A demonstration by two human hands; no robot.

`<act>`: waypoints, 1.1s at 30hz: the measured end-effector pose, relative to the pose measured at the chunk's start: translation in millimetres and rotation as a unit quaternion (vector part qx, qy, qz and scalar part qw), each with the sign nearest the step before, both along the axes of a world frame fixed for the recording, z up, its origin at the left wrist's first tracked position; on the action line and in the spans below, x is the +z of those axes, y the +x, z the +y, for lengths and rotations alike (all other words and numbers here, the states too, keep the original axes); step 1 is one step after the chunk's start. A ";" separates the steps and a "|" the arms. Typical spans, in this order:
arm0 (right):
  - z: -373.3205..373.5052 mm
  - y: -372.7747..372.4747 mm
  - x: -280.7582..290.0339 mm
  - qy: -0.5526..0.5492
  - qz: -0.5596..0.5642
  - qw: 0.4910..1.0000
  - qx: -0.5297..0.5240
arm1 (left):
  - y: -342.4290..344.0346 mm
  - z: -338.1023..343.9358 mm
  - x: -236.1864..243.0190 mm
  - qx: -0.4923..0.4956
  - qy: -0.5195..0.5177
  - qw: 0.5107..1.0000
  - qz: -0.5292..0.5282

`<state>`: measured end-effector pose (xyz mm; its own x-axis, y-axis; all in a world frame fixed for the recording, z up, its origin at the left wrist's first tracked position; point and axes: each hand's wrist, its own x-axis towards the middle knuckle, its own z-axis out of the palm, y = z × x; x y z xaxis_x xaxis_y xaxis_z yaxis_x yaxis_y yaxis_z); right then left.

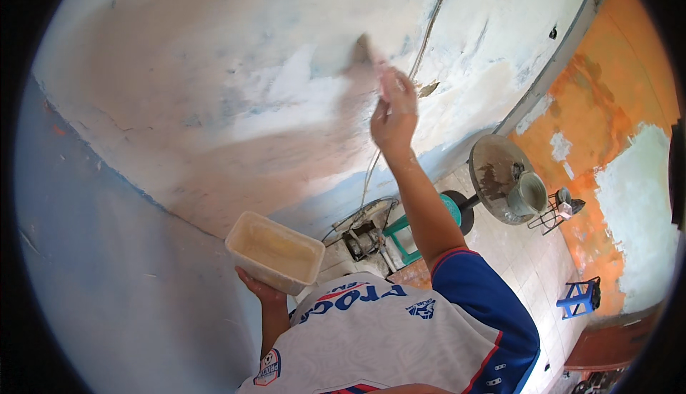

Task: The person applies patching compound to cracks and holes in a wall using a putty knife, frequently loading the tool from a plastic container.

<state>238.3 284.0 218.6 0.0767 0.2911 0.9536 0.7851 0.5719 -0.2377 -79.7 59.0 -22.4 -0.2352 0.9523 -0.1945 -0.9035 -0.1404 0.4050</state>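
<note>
We've got a tool (385, 83) pinched in our right hand (395, 119), fingers closed round its pinkish grip, up by the wall (214, 43), just left of the cable (434, 18) and well in from the wall's right edge. It's pretty blurred, so we can't tell the blade's exact shape or whether it touches. Our left hand (261, 288) grips the tub (275, 277) from below: a rounded-corner rectangle, off-white, looks like plastic, with beige smears inside. The wall's a matte patchwork of white, beige and pale blue. Behind us there's a round, stained table (493, 154) with a greyish bucket (527, 195) near its right edge.
</note>
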 end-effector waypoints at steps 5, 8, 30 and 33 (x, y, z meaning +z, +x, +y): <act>28.6 8.1 30.9 0.021 0.053 0.995 -0.084 | 0.3 2.8 -2.9 -0.013 -0.006 1.000 0.005; 4.6 -13.0 5.1 -0.015 -0.042 0.999 -0.016 | -0.3 4.9 -2.8 -0.011 -0.002 1.000 0.007; -6.2 52.6 59.4 0.051 -0.075 0.995 -0.051 | -2.7 -1.1 -7.5 -0.029 -0.004 0.999 -0.016; 10.9 48.4 75.5 0.013 -0.112 0.990 -0.088 | -0.7 0.5 -13.4 -0.018 -0.007 1.000 0.019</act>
